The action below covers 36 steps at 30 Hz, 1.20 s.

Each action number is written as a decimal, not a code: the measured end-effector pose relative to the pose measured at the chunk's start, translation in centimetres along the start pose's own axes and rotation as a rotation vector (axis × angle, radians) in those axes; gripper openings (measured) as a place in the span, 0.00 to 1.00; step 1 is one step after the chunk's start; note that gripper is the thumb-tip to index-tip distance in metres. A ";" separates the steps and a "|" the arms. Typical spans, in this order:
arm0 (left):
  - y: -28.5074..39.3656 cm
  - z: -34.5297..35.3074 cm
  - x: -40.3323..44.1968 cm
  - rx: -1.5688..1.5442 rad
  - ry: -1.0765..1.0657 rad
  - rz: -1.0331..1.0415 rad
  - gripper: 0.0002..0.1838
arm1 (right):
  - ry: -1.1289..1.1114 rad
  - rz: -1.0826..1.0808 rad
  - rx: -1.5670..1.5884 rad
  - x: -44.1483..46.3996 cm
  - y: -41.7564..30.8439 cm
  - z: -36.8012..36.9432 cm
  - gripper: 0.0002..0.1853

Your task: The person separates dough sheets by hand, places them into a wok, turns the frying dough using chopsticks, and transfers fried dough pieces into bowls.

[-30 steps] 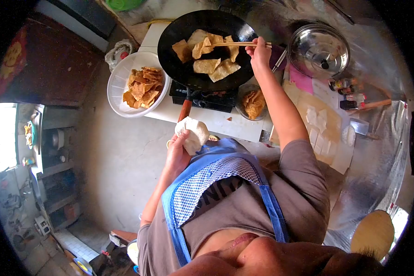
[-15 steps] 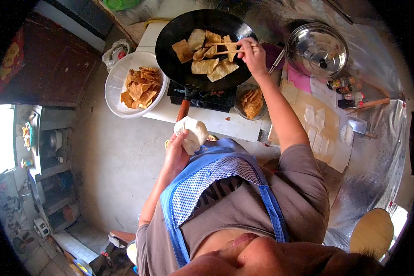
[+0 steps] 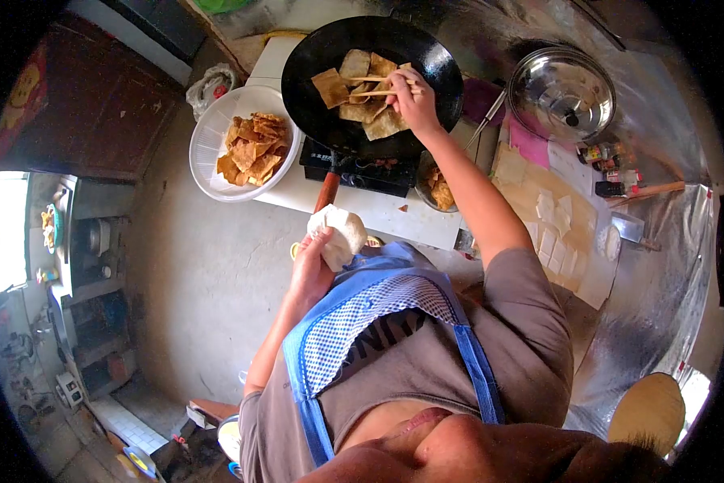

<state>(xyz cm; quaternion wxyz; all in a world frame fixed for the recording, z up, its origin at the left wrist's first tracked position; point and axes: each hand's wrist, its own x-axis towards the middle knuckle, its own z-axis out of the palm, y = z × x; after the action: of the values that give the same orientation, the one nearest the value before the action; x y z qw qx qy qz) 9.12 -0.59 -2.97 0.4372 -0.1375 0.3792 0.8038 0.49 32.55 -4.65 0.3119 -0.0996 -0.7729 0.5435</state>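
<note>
My right hand (image 3: pixel 414 98) is closed on a pair of wooden chopsticks (image 3: pixel 366 79), parted, with their tips among several thin golden pieces (image 3: pixel 330 87) in a black wok (image 3: pixel 317 129). The wok sits on a black cooktop (image 3: pixel 362 176); its brown wooden handle (image 3: pixel 327 191) points toward me. Near the end of that handle, my left hand (image 3: pixel 311 259) grips a white cloth (image 3: pixel 342 231). Left of the wok, a white plastic basket (image 3: pixel 205 153) contains browned pieces (image 3: pixel 253 148). A smaller bowl (image 3: pixel 426 193) with brown pieces is partly hidden by my right forearm.
A shiny steel bowl (image 3: pixel 561 92) stands at the right, beside small bottles (image 3: pixel 611 165). Pale flat pieces (image 3: pixel 555 211) lie on a board (image 3: pixel 516 183), near a cleaver (image 3: pixel 627 226). A metal-handled utensil (image 3: pixel 490 113) lies right of the wok.
My right hand has moved left and slightly down, carrying the chopsticks farther over the wok. The chopsticks, close together at first, are now parted. My left hand keeps hold of the cloth.
</note>
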 end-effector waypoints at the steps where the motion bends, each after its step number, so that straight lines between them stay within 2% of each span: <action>1: 0.0 0.0 0.0 0.001 0.000 0.000 0.21 | -0.026 0.032 0.046 0.3 0.5 0.7 0.13; 3: 0.1 0.0 -0.1 0.014 -0.017 -0.016 0.21 | -0.097 0.097 0.032 0.5 0.3 1.0 0.14; 7: 0.1 -0.8 0.0 -0.047 -0.037 -0.020 0.18 | -0.094 0.056 -0.100 0.7 0.4 0.1 0.15; 11: 0.1 -0.6 -0.1 0.004 -0.007 0.014 0.20 | -0.011 -0.004 0.003 0.4 0.3 0.5 0.14; 14: 0.1 -0.6 0.1 0.006 -0.006 0.002 0.20 | -0.076 0.061 -0.007 0.5 0.8 0.5 0.13; 18: 0.0 -1.0 0.3 0.003 -0.020 -0.011 0.20 | 0.021 0.042 -0.010 0.5 -0.6 -1.4 0.12; 19: 0.0 -0.9 0.3 0.004 -0.024 -0.013 0.20 | 0.041 0.107 -0.004 0.4 -1.7 -2.0 0.13; 22: 0.1 -0.5 0.1 0.003 0.036 -0.005 0.20 | 0.103 0.041 -0.003 0.7 0.4 -2.4 0.13; 26: -0.1 -0.7 0.4 0.018 -0.017 -0.024 0.20 | 0.057 0.098 0.001 1.4 3.6 -1.7 0.13; 28: 0.1 -0.6 0.5 0.023 -0.036 -0.032 0.20 | 0.071 0.115 -0.060 1.5 2.9 -1.6 0.13; 30: -0.1 -0.4 0.4 0.033 -0.006 -0.029 0.20 | 0.124 0.029 0.004 1.4 2.0 -1.5 0.12; 33: -0.3 -0.2 0.4 0.029 0.005 -0.028 0.20 | 0.069 0.004 0.065 1.7 2.4 -0.1 0.10; 36: -0.3 0.4 0.4 0.046 -0.013 -0.029 0.20 | 0.054 0.001 -0.092 2.9 4.5 0.5 0.11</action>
<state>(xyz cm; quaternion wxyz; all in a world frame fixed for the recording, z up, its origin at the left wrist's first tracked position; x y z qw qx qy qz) 9.16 0.00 -3.04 0.4544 -0.1276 0.3928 0.7893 -2.93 35.35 -7.69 0.3273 -0.1286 -0.7884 0.5047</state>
